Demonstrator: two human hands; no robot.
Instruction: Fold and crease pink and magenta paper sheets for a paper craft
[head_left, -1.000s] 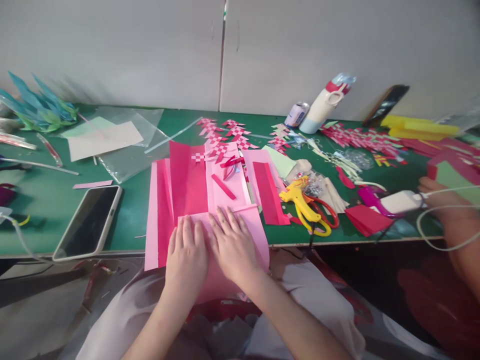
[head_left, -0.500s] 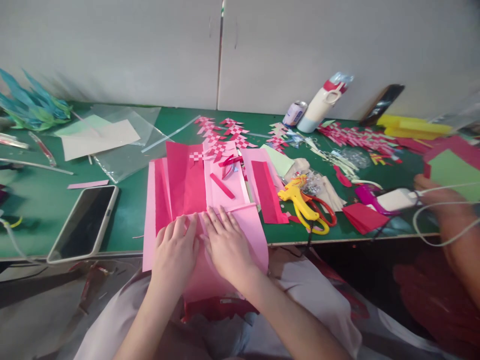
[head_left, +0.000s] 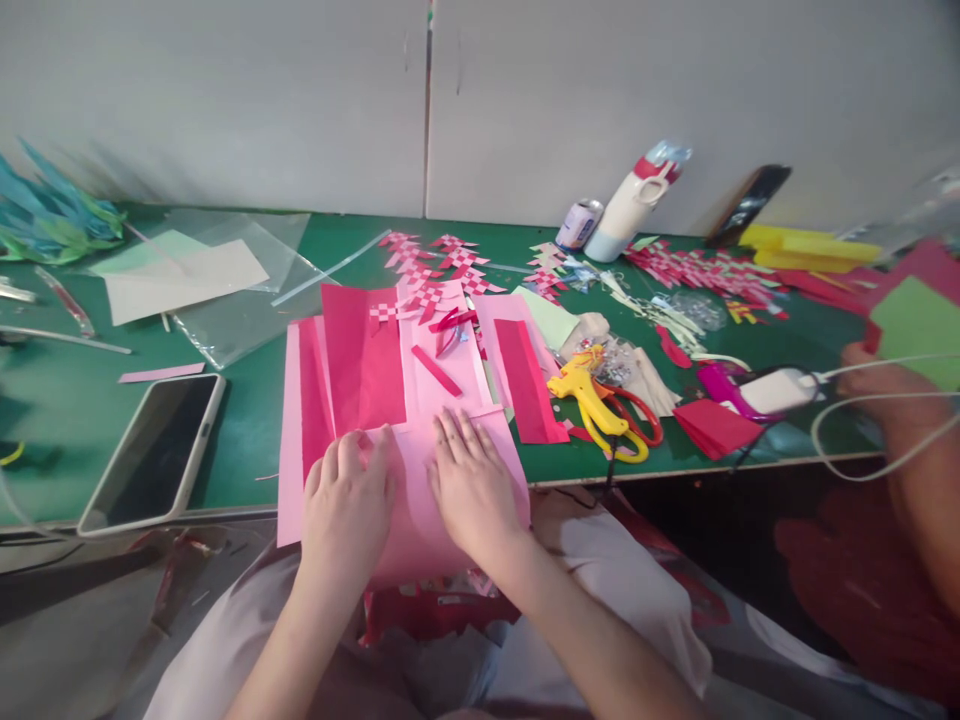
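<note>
A light pink sheet of paper point(head_left: 416, 510) lies at the table's front edge and hangs over toward my lap, with a narrow fold along its top. My left hand point(head_left: 351, 490) rests on its left part, fingers out and pressing near the fold. To the right, my right hand point(head_left: 472, 480) lies flat on the same sheet with its fingertips at the fold. Beneath and behind are dark pink sheets point(head_left: 364, 355) and more light pink paper. A dark pink strip point(head_left: 437, 371) sits loose just beyond my fingertips. Woven paper pieces point(head_left: 424, 285) lie farther back.
Yellow-handled scissors point(head_left: 600, 400) lie to the right, beside red paper point(head_left: 716, 428). On the left is a phone point(head_left: 154, 450). A can point(head_left: 579, 225) and a bottle point(head_left: 630, 210) stand at the back. Another person's hand point(head_left: 874, 385) holds green paper at far right.
My right hand has slid to the right along the fold, widening the gap between my hands. My left hand stays about where it was. The view has shifted slightly.
</note>
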